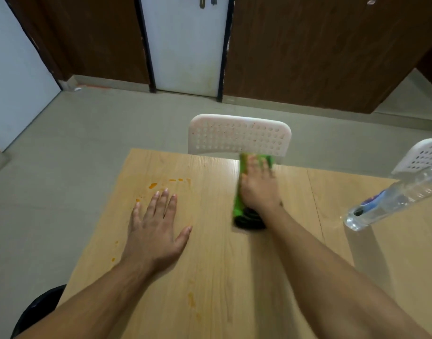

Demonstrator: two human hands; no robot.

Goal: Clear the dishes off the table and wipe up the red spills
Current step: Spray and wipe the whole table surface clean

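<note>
The right hand [257, 187] is blurring, and it is hiding most of the green cloth [239, 201] beneath it (whether its fingers are curling cannot be told). At three o'clock the plastic bottle [391, 199] is running off the edge, as is the second chair [423, 155].

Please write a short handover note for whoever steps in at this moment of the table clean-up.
Left hand: flat on the table, holding nothing.
Right hand: pressing the green cloth near the far edge.
Done: no dishes in view on the table.
Left: orange-red spills beyond the left fingertips, more drops by the left edge and a smear near the front.
A plastic bottle stands at the right.
</note>
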